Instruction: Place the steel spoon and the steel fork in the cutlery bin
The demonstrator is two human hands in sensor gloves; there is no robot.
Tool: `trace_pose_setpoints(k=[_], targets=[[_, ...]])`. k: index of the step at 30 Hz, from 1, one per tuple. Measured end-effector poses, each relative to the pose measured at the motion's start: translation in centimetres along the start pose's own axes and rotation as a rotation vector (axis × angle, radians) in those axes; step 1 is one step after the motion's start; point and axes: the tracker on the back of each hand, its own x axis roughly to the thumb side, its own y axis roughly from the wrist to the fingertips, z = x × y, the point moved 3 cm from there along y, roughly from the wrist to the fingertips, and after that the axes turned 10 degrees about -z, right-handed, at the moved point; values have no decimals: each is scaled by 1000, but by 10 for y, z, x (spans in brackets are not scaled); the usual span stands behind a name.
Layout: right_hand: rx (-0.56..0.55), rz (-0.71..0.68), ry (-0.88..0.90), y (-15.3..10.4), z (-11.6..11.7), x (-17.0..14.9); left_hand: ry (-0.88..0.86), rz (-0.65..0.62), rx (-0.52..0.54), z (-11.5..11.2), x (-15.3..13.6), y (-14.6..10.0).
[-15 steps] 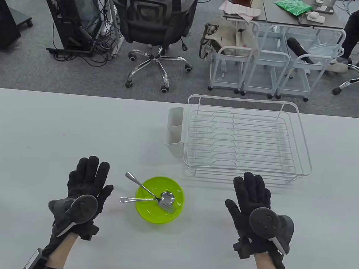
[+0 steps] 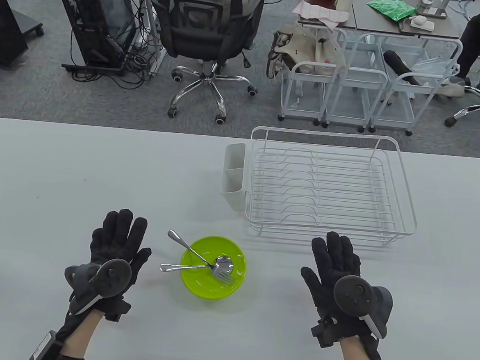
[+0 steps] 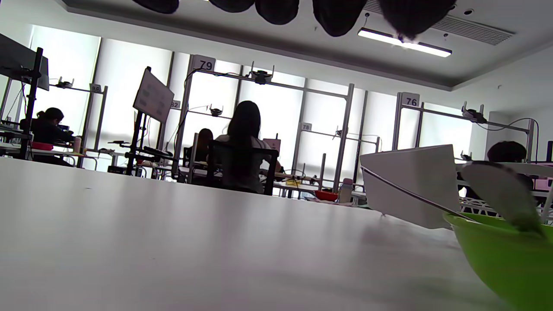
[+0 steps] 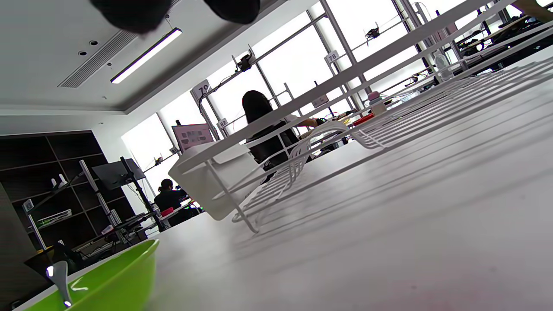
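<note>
Both hands lay spread flat, holding nothing.
My left hand (image 2: 114, 249) and right hand (image 2: 336, 265) flanked the green bowl (image 2: 212, 285) at lower centre; the steel spoon (image 2: 195, 266) and steel fork (image 2: 201, 259) looked light, stiff and slick, best pinched by their overhanging handles, bound for the cutlery bin (image 2: 233, 175) above.

We see bare counter (image 2: 101, 170) between bowl (image 2: 199, 290) and cutlery bin (image 2: 233, 175); the dish rack (image 2: 403, 199) flanks its right

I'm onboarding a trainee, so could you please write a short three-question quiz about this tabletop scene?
1. True or false: the steel spoon and steel fork already stand in the cutlery bin.
2. What do they lie in? A) dish rack B) green bowl C) bare table
3. Fill in: the left hand and right hand hold ____.

Key: 1 false; 2 B; 3 nothing.
</note>
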Motion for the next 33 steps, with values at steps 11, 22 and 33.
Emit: trace_pose_setpoints(k=[11,22,33], targets=[[-2,1,13,0,-3,0,-11,2,-24,-2,1,0],[-27,24,30,0,-10,-5,-24,1,-30,-3,-2,1],[1,32,33,0,-5,-8,-31,22,-57,-9,-11,3]])
